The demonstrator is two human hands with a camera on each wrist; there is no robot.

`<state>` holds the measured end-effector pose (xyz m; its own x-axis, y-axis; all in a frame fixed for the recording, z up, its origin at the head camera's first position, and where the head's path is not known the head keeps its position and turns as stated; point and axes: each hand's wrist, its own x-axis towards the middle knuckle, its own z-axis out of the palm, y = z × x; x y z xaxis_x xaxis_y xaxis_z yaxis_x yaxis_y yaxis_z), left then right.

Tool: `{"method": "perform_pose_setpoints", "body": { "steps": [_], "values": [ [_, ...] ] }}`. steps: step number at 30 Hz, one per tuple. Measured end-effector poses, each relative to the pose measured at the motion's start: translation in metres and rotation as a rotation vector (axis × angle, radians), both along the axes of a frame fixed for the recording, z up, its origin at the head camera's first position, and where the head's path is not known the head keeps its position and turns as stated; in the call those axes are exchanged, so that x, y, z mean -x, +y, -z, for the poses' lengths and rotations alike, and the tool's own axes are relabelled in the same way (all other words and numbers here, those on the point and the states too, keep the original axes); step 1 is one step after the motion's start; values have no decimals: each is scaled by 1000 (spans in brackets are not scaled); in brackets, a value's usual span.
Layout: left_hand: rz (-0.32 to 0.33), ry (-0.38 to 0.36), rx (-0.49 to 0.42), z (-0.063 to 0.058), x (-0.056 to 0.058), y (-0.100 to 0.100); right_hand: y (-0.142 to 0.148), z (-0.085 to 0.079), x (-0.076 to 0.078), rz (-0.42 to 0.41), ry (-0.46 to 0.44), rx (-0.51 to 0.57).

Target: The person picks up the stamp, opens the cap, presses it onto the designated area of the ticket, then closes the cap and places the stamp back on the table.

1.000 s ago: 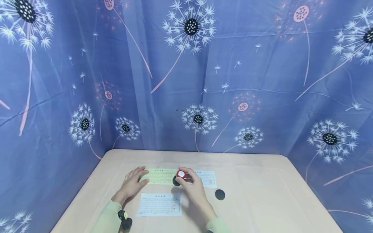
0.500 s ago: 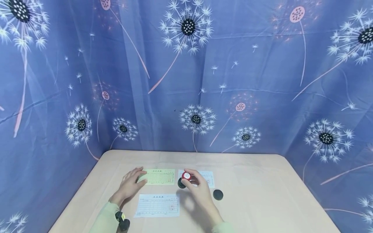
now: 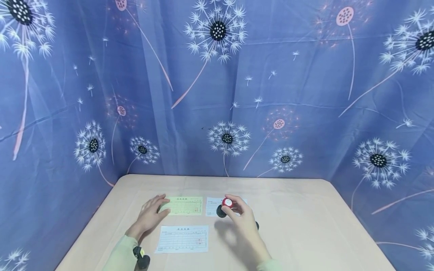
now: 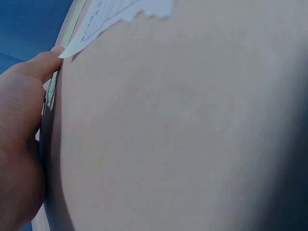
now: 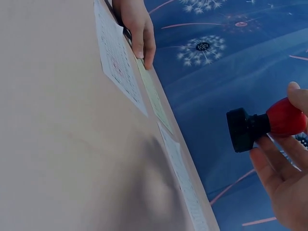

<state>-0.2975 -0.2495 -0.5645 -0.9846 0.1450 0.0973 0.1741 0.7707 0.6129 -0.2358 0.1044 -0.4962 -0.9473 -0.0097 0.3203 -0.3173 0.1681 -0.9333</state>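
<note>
In the head view, my right hand (image 3: 245, 218) grips a rubber stamp (image 3: 228, 203) by its red knob. The stamp's black base hangs above the table, overlapping the right-hand pale blue slip (image 3: 213, 207). The right wrist view shows the stamp (image 5: 245, 129) tilted, with thumb and fingers round the knob. My left hand (image 3: 145, 218) rests with relaxed fingers at the left edge of a green printed slip (image 3: 184, 206), which bears a small red mark near its right end. Another pale blue slip (image 3: 183, 239), with red stamp marks, lies nearer to me.
A black round lid (image 3: 257, 226) lies on the table (image 3: 305, 226) to the right, mostly hidden behind my right hand. A blue curtain (image 3: 190, 150) with dandelion prints stands around the table's back and sides.
My right hand has carried the stamp rightward, from the green slip's right end to over the right-hand blue slip. It now covers most of the black lid. The left hand stays at the green slip.
</note>
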Motion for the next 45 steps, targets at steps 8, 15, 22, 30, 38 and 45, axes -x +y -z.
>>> {"method": "perform_pose_setpoints", "body": {
  "steps": [8, 15, 22, 30, 38, 45],
  "values": [
    [4, 4, 6, 0, 1, 1, 16, 7, 4, 35, 39, -30],
    [-2, -3, 1, -1, 1, 3, 29, 6, 4, 75, 15, -21],
    [-8, -4, 15, -3, -1, 2, 30, 5, 1, 64, 17, -9],
    [-2, 11, -10, -2, -2, 2, 34, 6, 1, 86, 16, -7],
    [-8, 31, -28, 2, -5, 3, 39, -6, -4, 106, 20, -24],
    [0, -21, -17, -3, -2, 0, 46, -5, 1, 150, 15, -7]
  ]
}}
